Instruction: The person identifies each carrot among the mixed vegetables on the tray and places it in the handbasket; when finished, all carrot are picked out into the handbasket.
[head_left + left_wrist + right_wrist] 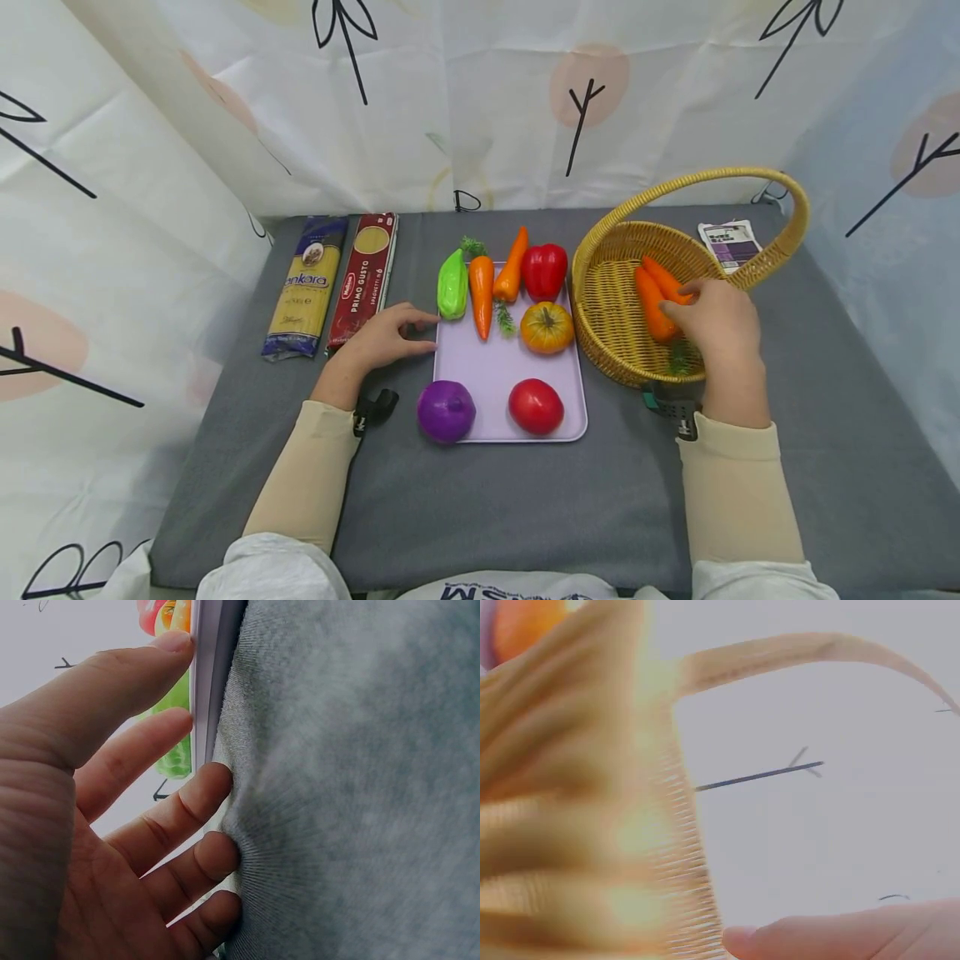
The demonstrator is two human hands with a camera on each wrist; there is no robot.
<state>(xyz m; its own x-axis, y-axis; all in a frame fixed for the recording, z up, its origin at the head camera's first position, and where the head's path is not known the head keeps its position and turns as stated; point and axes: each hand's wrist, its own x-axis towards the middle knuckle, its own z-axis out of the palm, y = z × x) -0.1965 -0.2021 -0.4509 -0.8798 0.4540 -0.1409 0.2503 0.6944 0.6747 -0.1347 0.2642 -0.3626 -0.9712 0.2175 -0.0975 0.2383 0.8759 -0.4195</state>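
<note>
- Lying together in the wicker basket (611,292), the two orange carrots (651,304) sit toward its right side, directly by my right hand (720,321).
- My right thumb and index finger are bent close to the upper ends of these carrots; I cannot tell whether they pinch one or merely rest against it.
- From my right wrist, the weave looks blurred and only my thumb shows, its tip at the basket's side, so my grasp stays unclear there too.
- My left hand (386,333) is released, fingers apart and loosely bent, with thumb and index tips at the left edge of the lilac tray (487,358); my other fingertips rest on the grey cloth (450,517).
- Along the tray's far part, from left to right, I see a green vegetable (452,287), a carrot pointing toward me (482,296), a carrot pointing away (512,275) and a red pepper (544,271).
- An orange pumpkin (547,327) sits just below that pepper.
- Nearest me are a purple vegetable (446,412), overhanging the tray's left edge, and a red tomato (536,407).
- Left of the tray lie a yellow-and-blue pasta pack (306,287) and a dark red spaghetti pack (364,279).
- Behind the basket's right side lies a white-and-purple packet (727,242).
</note>
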